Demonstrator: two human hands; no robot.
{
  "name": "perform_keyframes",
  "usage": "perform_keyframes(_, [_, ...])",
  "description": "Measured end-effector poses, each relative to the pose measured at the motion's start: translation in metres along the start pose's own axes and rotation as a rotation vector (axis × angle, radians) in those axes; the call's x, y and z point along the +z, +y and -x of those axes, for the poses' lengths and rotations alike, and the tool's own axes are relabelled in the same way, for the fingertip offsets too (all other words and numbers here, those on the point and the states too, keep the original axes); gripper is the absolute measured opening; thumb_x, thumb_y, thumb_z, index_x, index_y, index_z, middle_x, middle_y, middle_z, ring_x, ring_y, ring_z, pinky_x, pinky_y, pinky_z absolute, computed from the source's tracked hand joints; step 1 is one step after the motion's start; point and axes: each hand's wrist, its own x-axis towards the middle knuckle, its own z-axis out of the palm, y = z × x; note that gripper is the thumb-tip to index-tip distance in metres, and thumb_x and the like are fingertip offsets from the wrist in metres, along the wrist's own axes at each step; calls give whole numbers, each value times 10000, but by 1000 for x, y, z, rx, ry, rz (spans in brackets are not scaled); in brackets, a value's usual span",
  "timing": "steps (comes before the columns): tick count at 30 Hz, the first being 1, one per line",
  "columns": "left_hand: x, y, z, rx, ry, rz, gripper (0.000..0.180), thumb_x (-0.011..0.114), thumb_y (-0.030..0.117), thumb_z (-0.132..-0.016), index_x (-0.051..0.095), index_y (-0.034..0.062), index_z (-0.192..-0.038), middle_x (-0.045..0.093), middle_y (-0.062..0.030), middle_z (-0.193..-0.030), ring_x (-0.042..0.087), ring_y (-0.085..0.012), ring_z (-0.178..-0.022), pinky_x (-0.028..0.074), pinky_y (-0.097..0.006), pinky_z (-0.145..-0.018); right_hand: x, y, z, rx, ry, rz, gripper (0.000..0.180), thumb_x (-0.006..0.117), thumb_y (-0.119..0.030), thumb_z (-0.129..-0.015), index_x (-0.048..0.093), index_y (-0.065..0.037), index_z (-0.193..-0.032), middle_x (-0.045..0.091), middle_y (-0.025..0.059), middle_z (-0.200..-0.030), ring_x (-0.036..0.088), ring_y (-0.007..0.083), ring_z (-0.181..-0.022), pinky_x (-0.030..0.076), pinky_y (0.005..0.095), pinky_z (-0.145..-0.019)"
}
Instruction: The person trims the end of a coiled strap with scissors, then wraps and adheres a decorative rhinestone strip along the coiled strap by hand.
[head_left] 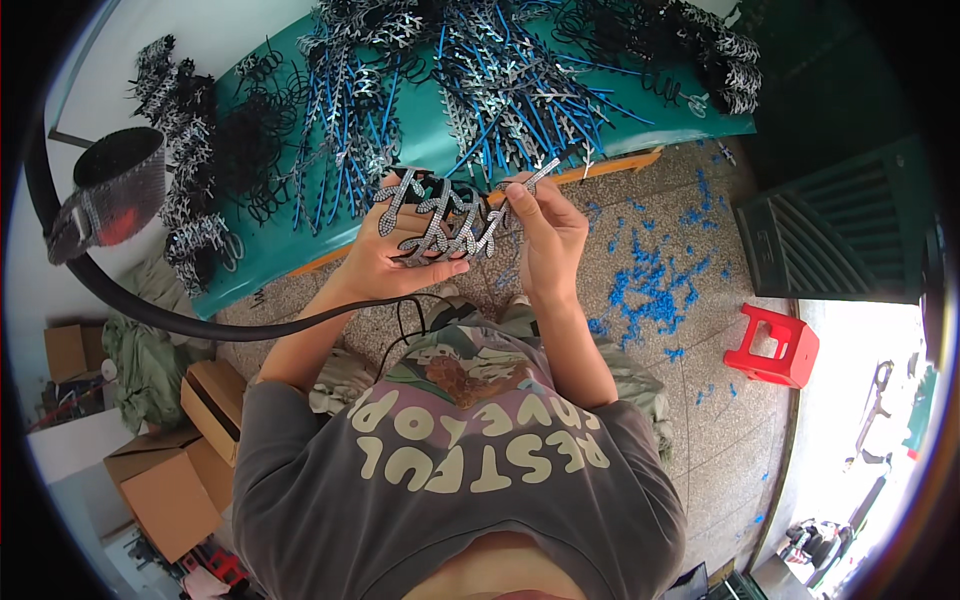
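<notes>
A black strip with sparkling silver leaf-shaped branches point(440, 225) is wound into a loose coil in front of my chest. My left hand point(375, 255) is wrapped round the coil from the left, thumb along its near side. Beside it, my right hand point(550, 235) pinches one end of the same strip between thumb and fingertips, and a silver tip sticks out past them. Part of the coil hides my left fingers. Beyond both hands lies a heap of similar silver-leafed strips point(490, 100), many with blue stems, on a green-covered table point(270, 260).
Coiled strips point(190, 140) line the table's left side. A black hose with a mesh-covered end point(130, 190) arches in at left. Blue scraps point(650, 285) litter the floor near a red stool point(775, 345). Cardboard boxes point(170, 500) stand at lower left, a dark green slatted panel point(830, 225) at right.
</notes>
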Motion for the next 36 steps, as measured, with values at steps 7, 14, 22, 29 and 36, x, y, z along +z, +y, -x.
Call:
perform_keyframes(7, [-1, 0, 2, 157, 39, -168, 180, 788, 174, -614, 636, 115, -689, 637, 15, -726, 599, -174, -713, 302, -406, -931, -4, 10, 4, 377, -40, -117, 145, 630, -130, -828, 647, -8, -905, 598, 18, -898, 541, 84, -791, 438, 223, -687])
perform_keyframes(14, [-6, -11, 7, 176, -15, -183, 231, 794, 176, -606, 638, 98, -757, 647, 9, -763, 608, -202, -755, 285, -433, -962, 6, 6, 11, 459, -110, -124, 195, 584, -168, -864, 593, -11, -979, 601, 29, -920, 569, 95, -834, 468, 241, -700])
perform_keyframes(22, [-15, -4, -5, -145, -220, -7, 363, 784, 166, -647, 631, 34, -948, 632, -67, -961, 588, -159, -920, 440, -283, -827, -3, 8, 1, 107, -119, -83, 230, 638, 24, -776, 579, 28, -998, 531, 79, -1057, 567, 145, -912, 502, 273, -772])
perform_keyframes(29, [-27, -14, -15, -693, -309, 57, 497, 809, 321, -591, 651, 46, -974, 571, -86, -1099, 530, -183, -1008, 388, -327, -896, -1, 19, 1, -148, -105, 72, 222, 656, 45, -748, 594, 44, -961, 482, 95, -1118, 552, 179, -971, 498, 267, -803])
perform_keyframes(36, [10, -20, -8, -409, 41, 110, 259, 762, 111, -681, 657, 27, -902, 624, -2, -853, 534, -97, -876, 441, -247, -757, -2, 12, -1, -399, -171, 543, 360, 654, -16, -772, 559, 10, -1118, 450, 97, -1194, 530, 169, -1005, 481, 271, -770])
